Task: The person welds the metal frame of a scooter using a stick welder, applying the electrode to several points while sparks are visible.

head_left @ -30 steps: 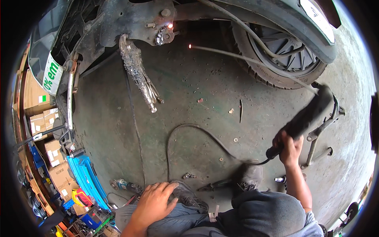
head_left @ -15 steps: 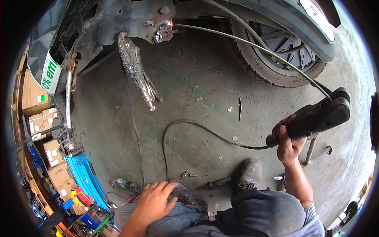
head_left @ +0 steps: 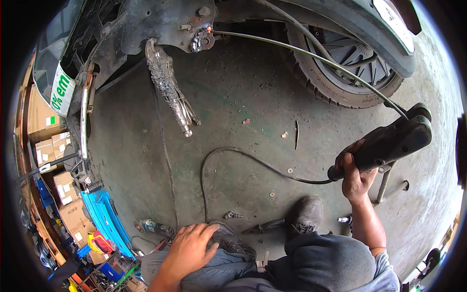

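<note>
My right hand (head_left: 357,175) is wrapped round a black electrode holder (head_left: 389,146) at the right. A long, thin welding rod (head_left: 296,48) runs from its jaw to the dark metal plate (head_left: 160,19) of a vehicle's underside. The rod's tip glows orange beside a rough silvery weld bead (head_left: 197,40) on the plate's lower edge. Below the plate hang spatter-crusted pliers (head_left: 165,90), gripping its edge; a black cable leads down from near them. My left hand (head_left: 192,248) lies flat on my left knee, fingers extended, holding nothing.
A black cable (head_left: 233,149) loops over the floor to the holder. A wheel (head_left: 350,73) stands at upper right. By my feet lie an angle grinder (head_left: 153,228), a small metal fitting (head_left: 233,214) and a dark tool (head_left: 265,226). Cardboard boxes (head_left: 75,219) line the left.
The glow at the rod's tip has turned from bright pinkish white to a duller orange. Both hands hold nearly the same places; the view has shifted very slightly.
</note>
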Action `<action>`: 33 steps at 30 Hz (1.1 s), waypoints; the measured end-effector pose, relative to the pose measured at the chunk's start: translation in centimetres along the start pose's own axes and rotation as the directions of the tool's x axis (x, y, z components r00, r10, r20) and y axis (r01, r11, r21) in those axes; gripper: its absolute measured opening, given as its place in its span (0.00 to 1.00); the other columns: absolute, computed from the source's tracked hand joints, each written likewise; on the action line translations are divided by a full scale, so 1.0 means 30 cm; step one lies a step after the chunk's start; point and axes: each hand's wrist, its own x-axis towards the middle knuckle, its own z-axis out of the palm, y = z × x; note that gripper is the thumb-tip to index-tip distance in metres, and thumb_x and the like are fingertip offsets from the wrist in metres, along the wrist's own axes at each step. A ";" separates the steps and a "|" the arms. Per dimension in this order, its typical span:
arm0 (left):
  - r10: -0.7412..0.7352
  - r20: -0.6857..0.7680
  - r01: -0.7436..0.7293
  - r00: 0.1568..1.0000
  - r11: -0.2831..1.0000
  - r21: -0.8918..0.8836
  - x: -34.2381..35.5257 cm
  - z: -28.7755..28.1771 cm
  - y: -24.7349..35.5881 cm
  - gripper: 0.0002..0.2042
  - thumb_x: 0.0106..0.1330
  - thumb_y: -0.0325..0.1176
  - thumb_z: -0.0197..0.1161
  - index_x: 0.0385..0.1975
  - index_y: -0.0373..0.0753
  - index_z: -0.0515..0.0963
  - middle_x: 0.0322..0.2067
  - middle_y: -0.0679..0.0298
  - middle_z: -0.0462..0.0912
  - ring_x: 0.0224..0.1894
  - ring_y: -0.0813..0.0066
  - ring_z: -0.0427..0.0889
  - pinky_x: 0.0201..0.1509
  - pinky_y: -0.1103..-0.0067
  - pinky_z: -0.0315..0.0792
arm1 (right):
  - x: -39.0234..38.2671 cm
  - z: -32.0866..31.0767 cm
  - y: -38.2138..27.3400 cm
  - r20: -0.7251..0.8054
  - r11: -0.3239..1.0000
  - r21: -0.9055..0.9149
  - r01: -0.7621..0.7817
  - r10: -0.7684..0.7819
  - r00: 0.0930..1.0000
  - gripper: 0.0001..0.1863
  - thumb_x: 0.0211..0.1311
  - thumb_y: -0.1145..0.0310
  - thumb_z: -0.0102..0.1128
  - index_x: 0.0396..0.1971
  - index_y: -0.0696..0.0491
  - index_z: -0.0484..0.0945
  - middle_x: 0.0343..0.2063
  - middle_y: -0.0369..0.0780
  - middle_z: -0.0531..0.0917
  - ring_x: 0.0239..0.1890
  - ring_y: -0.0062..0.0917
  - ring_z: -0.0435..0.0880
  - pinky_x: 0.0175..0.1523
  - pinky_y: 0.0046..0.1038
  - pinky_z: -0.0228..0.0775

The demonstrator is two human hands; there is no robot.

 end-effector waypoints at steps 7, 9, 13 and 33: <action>-0.001 0.004 0.001 1.000 1.000 -0.012 0.002 -0.002 -0.002 0.23 0.61 0.39 0.66 0.57 0.43 0.74 0.48 0.57 0.79 0.52 0.53 0.78 0.59 0.64 0.68 | 0.012 0.014 -0.014 -0.014 0.999 0.050 -0.009 0.010 1.000 0.13 0.66 0.71 0.62 0.42 0.60 0.68 0.23 0.36 0.77 0.23 0.17 0.75 0.27 0.20 0.67; 0.003 0.003 -0.003 1.000 1.000 -0.003 0.003 0.000 -0.003 0.23 0.61 0.39 0.66 0.57 0.42 0.74 0.47 0.57 0.79 0.52 0.53 0.78 0.59 0.64 0.68 | 0.012 0.013 -0.010 -0.017 0.999 0.044 0.002 -0.001 1.000 0.12 0.66 0.72 0.61 0.42 0.60 0.68 0.23 0.36 0.77 0.22 0.17 0.75 0.27 0.20 0.67; 0.003 0.005 -0.003 1.000 1.000 -0.014 0.001 -0.002 -0.003 0.23 0.61 0.39 0.66 0.57 0.42 0.74 0.47 0.56 0.79 0.53 0.53 0.77 0.59 0.64 0.68 | 0.013 0.009 -0.009 -0.006 1.000 0.020 0.007 -0.007 1.000 0.12 0.66 0.73 0.61 0.41 0.60 0.68 0.23 0.37 0.77 0.22 0.16 0.74 0.26 0.20 0.67; 0.014 -0.003 -0.014 1.000 1.000 -0.023 -0.002 -0.011 0.003 0.24 0.61 0.39 0.65 0.57 0.42 0.74 0.47 0.56 0.79 0.51 0.53 0.78 0.58 0.63 0.68 | -0.015 -0.112 0.123 0.150 0.662 -0.703 0.259 -0.218 0.964 0.10 0.45 0.77 0.69 0.21 0.52 0.74 0.22 0.39 0.77 0.24 0.31 0.78 0.32 0.28 0.70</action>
